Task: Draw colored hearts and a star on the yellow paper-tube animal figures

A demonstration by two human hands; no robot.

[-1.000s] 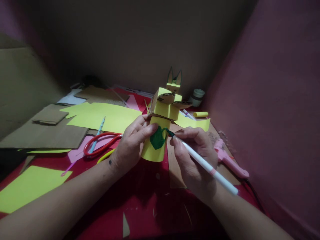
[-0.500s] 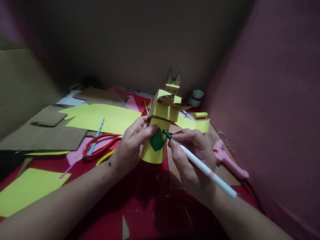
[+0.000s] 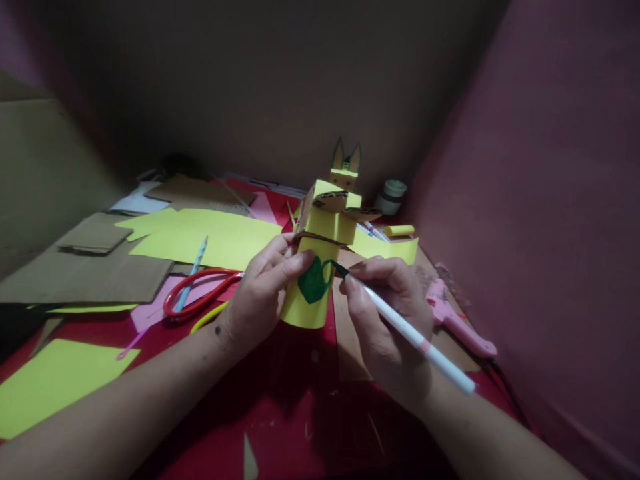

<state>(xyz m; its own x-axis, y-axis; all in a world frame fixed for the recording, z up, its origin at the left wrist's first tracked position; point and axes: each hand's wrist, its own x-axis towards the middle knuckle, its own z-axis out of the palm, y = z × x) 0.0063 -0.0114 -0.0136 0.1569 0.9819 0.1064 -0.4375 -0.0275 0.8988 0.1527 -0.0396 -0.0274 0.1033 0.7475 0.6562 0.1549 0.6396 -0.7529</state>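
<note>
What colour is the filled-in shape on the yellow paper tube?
The filled-in shape is dark green, clearest in the head view.

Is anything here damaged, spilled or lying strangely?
Nothing looks damaged or spilled. The yellow paper figure leans only because the left hand tilts it for the marker in the right hand. Paper scraps litter the table.

left hand: small dark spot near wrist | forearms: bare

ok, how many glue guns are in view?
1. The pink plastic glue gun lies flat just right of the right hand, which holds the white marker pen; the left hand grips the yellow paper tube figure. Another could be hidden under the yellow paper sheets.
</note>
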